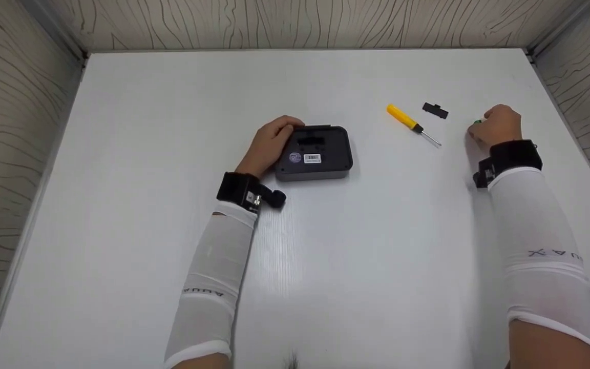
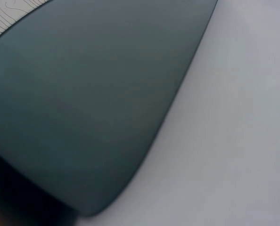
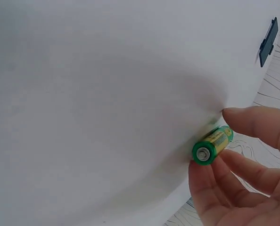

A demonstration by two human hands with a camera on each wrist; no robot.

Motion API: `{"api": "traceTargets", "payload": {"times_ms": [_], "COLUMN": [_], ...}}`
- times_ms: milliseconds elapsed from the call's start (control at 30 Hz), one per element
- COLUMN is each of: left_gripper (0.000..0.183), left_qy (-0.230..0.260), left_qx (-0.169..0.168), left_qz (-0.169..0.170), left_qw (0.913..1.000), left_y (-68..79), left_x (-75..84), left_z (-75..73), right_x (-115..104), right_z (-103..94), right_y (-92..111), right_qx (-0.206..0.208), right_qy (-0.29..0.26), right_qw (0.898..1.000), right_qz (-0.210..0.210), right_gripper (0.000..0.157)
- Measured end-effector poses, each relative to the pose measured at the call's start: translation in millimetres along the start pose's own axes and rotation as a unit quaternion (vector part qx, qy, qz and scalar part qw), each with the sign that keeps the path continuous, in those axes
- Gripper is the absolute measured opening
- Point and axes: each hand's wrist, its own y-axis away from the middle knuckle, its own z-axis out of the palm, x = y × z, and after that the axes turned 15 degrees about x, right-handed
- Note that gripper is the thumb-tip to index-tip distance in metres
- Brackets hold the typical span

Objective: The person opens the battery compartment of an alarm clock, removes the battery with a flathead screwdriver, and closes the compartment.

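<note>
A black box-shaped device (image 1: pixel 315 163) with rounded corners lies near the middle of the table. Its upper face has an uncovered recess (image 1: pixel 311 140) and a white barcode label (image 1: pixel 312 158). My left hand (image 1: pixel 269 143) grips the device at its left side and far-left corner; some of its fingers are hidden. Over to the right, my right hand (image 1: pixel 500 125) holds a green and yellow battery (image 3: pixel 216 142) between thumb and fingers, low over the tabletop. The battery's metal end faces the right wrist camera. In the left wrist view, a grey-green side of the device (image 2: pixel 93 103) fills much of the picture.
A screwdriver (image 1: pixel 402 117) with a yellow handle lies between the device and my right hand. Just beyond its tip is a small black cover (image 1: pixel 435 110). Wood-patterned panels (image 1: pixel 305 23) border the white table (image 1: pixel 172 102) at the back and sides.
</note>
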Motion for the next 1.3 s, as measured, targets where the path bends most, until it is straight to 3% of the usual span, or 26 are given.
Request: {"api": "traceTargets", "payload": {"times_ms": [533,867,1067,1300], "left_gripper": [0.029,0.028,0.029,0.029], "left_qy": [0.013,0.014,0.013,0.009], "left_qx": [0.005,-0.001,0.001,-0.003], "left_qz": [0.008,0.006,0.005,0.005], "left_qw": [0.9999,0.9999,0.9999,0.9999], "left_y": [0.5,2.8,3.1,4.4], "left_x": [1.3,2.0,2.5,3.3], "left_z": [3.2,8.3,8.6,7.7], "right_x": [-40.4,-51.0,-58.2,-59.4], "right_z": [15.2,27.8,30.3,32.3], "right_y": [-7.5,0.0,2.4,4.7], "right_qx": [-0.012,-0.039,-0.044,-0.033], "right_qy": [-0.013,-0.002,0.011,0.015], "right_qw": [0.994,0.992,0.991,0.987], "right_qz": [-0.104,-0.121,-0.123,-0.154], "right_gripper": [0.049,0.05,0.042,0.031]}}
